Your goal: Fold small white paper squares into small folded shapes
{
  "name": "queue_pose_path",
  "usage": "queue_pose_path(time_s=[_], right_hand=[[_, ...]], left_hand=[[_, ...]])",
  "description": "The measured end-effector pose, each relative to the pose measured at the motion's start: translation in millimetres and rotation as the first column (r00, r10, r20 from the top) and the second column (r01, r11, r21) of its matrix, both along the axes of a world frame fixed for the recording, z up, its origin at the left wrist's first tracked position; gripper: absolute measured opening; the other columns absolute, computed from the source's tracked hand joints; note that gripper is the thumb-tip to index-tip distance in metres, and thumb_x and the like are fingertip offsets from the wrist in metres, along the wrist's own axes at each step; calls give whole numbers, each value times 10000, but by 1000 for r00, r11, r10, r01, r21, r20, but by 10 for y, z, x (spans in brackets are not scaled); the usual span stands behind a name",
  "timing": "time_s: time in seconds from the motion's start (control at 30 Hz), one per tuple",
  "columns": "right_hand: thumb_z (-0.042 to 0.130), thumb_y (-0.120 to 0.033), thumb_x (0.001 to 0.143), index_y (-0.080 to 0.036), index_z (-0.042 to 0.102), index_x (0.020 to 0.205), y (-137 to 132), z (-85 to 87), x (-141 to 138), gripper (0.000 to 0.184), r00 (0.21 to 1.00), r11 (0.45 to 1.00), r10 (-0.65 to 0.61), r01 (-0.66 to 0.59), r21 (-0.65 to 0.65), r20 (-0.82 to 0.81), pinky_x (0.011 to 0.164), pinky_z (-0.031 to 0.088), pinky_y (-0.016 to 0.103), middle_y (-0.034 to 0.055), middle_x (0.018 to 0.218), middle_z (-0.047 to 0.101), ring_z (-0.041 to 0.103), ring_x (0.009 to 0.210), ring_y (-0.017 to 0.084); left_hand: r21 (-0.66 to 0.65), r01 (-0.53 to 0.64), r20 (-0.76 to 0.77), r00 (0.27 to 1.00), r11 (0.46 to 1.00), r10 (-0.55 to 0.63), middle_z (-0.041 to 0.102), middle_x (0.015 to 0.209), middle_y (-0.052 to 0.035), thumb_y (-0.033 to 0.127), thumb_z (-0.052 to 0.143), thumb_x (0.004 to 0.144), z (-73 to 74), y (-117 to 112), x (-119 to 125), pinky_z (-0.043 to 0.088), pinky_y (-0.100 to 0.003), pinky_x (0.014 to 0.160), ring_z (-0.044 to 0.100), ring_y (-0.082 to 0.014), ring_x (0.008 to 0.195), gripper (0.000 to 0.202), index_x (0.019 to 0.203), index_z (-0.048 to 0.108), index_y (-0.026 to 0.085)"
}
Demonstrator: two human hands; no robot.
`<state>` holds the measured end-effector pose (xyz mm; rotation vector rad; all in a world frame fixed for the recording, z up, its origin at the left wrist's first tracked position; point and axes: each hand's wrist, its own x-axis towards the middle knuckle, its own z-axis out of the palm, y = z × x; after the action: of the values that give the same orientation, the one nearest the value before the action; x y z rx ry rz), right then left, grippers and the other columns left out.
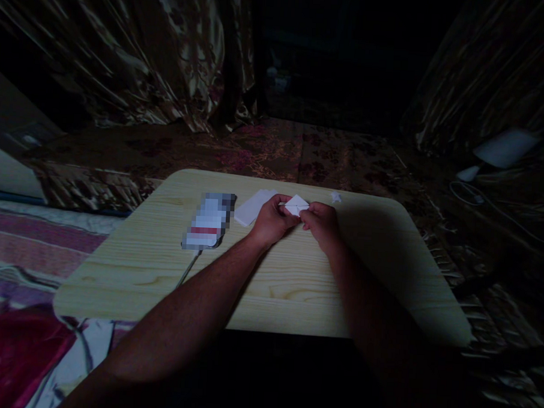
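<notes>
A small folded piece of white paper [297,204] is held up over the wooden table [291,283], its upper edges meeting in a point. My left hand [272,219] pinches it from the left, the thumb at its lower edge. On the other side, my right hand [322,221] grips its lower right corner between thumb and fingers. A crease or dark gap runs across the paper's middle. Just behind my left hand lies a stack of white paper [252,207], partly covered by that hand.
A phone [208,222] with a blurred screen lies left on the table, a cable [188,269] running from it toward me. A small crumpled white piece [336,197] sits near the far edge. At the right stands a white lamp [506,148]; patterned curtains [193,50] hang behind.
</notes>
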<state>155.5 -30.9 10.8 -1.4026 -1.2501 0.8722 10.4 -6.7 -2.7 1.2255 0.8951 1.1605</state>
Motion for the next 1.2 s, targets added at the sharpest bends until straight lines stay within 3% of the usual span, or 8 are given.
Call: queue_pose_path(time_s=[0.23,0.47,0.6,0.97,1.2], right_hand=[[633,-317,661,-200,587,614,7,-32,-15,134,1000,1000,18,-17,-6,26,460,327,238,-48,486,554,494,474,118],[627,-312,644,-177,664,727,-10,-10,-28,163,998,998,51,-53,-36,-48,467,374,231,-37,575,613,528,518,124],[611,-297,637,-174,677,718,-25,13,-49,161,999,999,11,-13,-49,-31,442,329,228,-50,518,571,487,476,112],[623,-298,627,-177,687,708,-21,-4,-60,160,998,998,-4,1,-58,-62,439,346,222,-41,553,605,505,471,108],[667,-345,669,-179,664,659,-29,-9,-78,166,996,998,-37,33,-47,-86,427,340,226,-46,519,581,498,464,109]], left_hand=[[-29,5,49,999,1000,-3,684,691,33,172,876,485,7,11,-1,443,-219,578,590,-112,579,612,1027,591,158],[-31,18,17,1000,999,-17,688,710,29,163,859,486,32,-11,0,433,-221,574,593,-118,593,597,1022,596,160],[-21,30,12,999,999,-30,686,735,26,154,847,484,17,0,7,431,-226,577,591,-120,605,570,1000,604,163],[8,15,7,1000,1000,-15,690,788,15,156,838,491,25,-2,17,442,-242,624,596,-124,651,510,947,608,156],[-8,66,12,998,998,-66,687,762,26,117,839,483,52,-50,36,445,-236,627,599,-119,652,529,956,605,149]])
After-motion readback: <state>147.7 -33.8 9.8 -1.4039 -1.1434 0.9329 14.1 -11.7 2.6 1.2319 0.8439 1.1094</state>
